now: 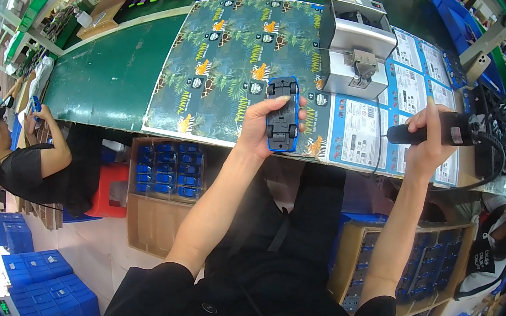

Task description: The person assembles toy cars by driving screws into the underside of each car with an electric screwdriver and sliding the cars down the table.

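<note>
While the toy car (pixel 283 114) lies belly-up above the patterned sheet (pixel 227 60), the left hand (pixel 263 124) is clamped on it. The right hand (pixel 427 138), well apart, grips a black screwdriver (pixel 439 131) beside the grey machine (pixel 354 44).

Flat green jungle-print carton sheet (pixel 233 61) lies beside blue-white ones (pixel 357 130).

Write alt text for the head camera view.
Left hand holds a blue toy car underside-up while the right hand holds a black electric screwdriver over a green workbench covered with printed sheets. A grey machine stands behind.
</note>
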The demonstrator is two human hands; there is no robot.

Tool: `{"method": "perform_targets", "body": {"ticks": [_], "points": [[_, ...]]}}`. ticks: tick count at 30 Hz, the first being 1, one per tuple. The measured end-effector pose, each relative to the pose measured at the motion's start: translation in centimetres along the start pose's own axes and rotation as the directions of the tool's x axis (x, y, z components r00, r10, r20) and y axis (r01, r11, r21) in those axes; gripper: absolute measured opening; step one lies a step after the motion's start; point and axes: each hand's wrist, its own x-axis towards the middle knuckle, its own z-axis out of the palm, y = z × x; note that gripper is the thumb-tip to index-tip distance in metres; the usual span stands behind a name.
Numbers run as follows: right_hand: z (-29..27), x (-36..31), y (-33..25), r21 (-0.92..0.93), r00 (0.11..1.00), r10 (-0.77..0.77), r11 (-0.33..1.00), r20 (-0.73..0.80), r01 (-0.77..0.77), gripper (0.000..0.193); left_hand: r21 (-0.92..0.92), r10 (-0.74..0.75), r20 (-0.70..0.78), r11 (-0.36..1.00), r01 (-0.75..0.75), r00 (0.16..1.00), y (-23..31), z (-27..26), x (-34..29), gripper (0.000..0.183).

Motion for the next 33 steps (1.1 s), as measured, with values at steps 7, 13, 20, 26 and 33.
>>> {"method": "perform_targets", "body": {"ticks": [7,13,20,26,33], "points": [[0.0,-0.3,1.2,-0.095,1.0,0.018,0.995,-0.005,-0.019,0.014,-0.018,-0.025,0.054,0.999,0.026,0.998,-0.3,-0.2,0.1,0.04],[-0.5,-0.5,1.6,-0.056,0.999,0.009,0.998,-0.032,-0.011,0.018,0.157,0.036,-0.004,0.987,-0.035,0.999,-1.0,0.9,0.0,0.038],[-0.8,-0.4,1.5,-0.053,0.998,0.03,0.998,-0.047,-0.032,0.021,0.173,0.084,-0.053,0.982,-0.074,0.995,-1.9,1.5,-0.2,0.047],[-1.5,-1.9,0.3,-0.163,0.989,0.147,0.975,-0.025,-0.149,0.052,0.009,0.075,-0.016,0.997,-0.075,0.997,-2.1,0.7,-2.4,0.042],[-5.8,-11.5,-1.3,-0.386,0.967,-0.193,0.915,-0.167,0.116,0.041,-0.022,0.148,-0.005,0.989,-0.148,0.989,-4.0,1.3,-6.5,0.034]]}}
